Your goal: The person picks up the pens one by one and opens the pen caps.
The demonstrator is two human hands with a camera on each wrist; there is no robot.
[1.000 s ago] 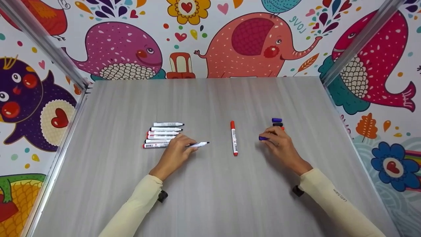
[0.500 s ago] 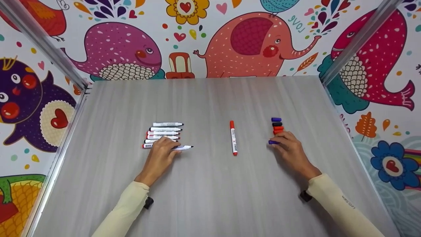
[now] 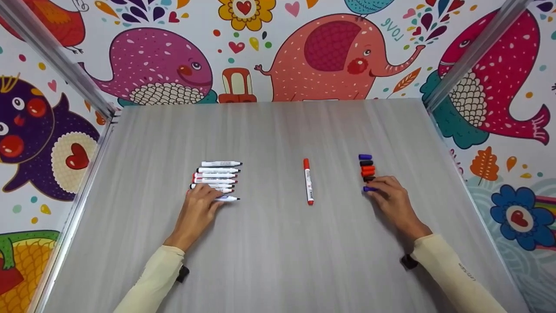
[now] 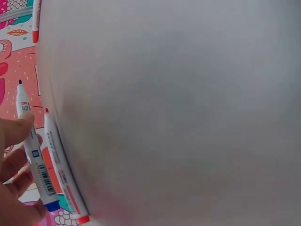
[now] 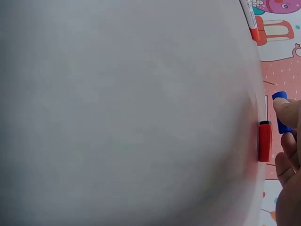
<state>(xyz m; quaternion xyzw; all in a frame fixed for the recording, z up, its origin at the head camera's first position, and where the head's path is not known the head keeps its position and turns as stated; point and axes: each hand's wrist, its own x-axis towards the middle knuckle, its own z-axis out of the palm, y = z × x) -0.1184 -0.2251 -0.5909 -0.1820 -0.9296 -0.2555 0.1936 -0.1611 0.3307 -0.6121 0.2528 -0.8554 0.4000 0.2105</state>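
Observation:
My left hand [image 3: 195, 215] pinches an uncapped blue marker [image 3: 228, 198] beside the near end of a row of uncapped markers [image 3: 220, 170]. In the left wrist view this marker [image 4: 40, 165] has a blue end plug and a dark tip, held off the table next to a red marker [image 4: 65, 172]. My right hand [image 3: 397, 206] pinches a blue cap [image 3: 368, 189] at the near end of a column of loose caps [image 3: 367, 168]. The right wrist view has the blue cap [image 5: 283, 123] between thumb and fingers, with a red cap [image 5: 265, 141] close by.
A capped red marker [image 3: 308, 182] lies lengthwise between the two groups on the grey table [image 3: 278, 252]. Patterned walls [image 3: 243, 52] stand at the back and sides, with metal posts [image 3: 473, 61] at the rear corners.
My left hand has carried the blue marker leftward and nearer, down to the row's near end. My right hand has moved right and nearer with the blue cap, to the cap column's near end.

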